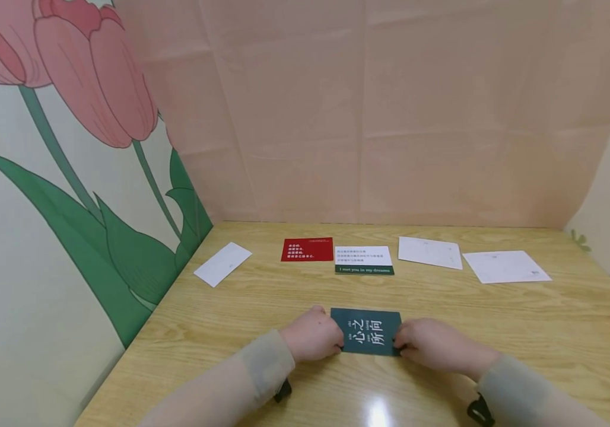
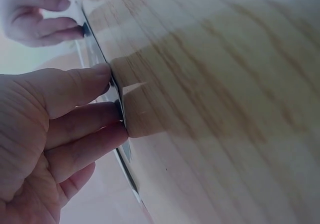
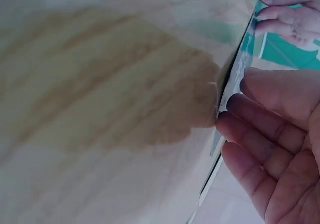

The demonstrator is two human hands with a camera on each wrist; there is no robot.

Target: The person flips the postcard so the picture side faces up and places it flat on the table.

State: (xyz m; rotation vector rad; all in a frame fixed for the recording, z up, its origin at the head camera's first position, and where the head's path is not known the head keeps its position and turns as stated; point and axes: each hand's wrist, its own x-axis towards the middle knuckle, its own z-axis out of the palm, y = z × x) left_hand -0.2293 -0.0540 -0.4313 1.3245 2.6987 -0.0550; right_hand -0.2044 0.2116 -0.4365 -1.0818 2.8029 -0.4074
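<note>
A dark green card (image 1: 371, 332) with white Chinese characters lies sideways near the front of the wooden table, low over its surface. At its left edge, my left hand (image 1: 313, 337) pinches the card between thumb and fingers. My right hand (image 1: 435, 345) grips the opposite edge, its thumb and fingertips close to the tabletop. In the left wrist view, the left thumb (image 2: 82, 86) and fingertips meet at the thin card edge. The right wrist view shows the right fingers (image 3: 255, 139) curled at the other end, with the left hand beyond.
Along the back of the table lie a white card (image 1: 223, 264), a red card (image 1: 307, 249), a white card with a green strip (image 1: 364, 260) and two more white cards (image 1: 429, 252) at right. A pinkish cloth (image 1: 364, 118) hangs behind; a tulip-patterned wall (image 1: 43, 237) stands left.
</note>
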